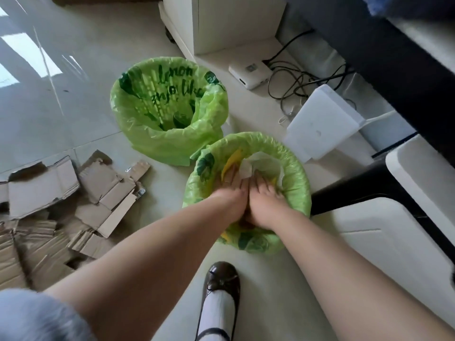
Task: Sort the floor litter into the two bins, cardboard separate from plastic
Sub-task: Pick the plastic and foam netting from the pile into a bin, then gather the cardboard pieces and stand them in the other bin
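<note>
Two bins lined with green plastic bags stand on the floor. The far bin point(138, 134) looks almost empty inside. The near bin point(299, 173) holds crumpled white and yellow plastic wrapping point(258, 162). My left hand point(229, 193) and my right hand point(264, 200) are side by side inside the near bin, fingers flat and pressing down on the plastic. A heap of torn, flattened cardboard point(56, 207) lies on the floor to the left.
A white cabinet point(221, 23) stands behind the bins. A white router point(248, 73), tangled black cables point(295, 80) and a white box point(322, 121) lie to the right. A black chair leg point(344, 193) touches the near bin. My brown shoe point(221, 281) is below.
</note>
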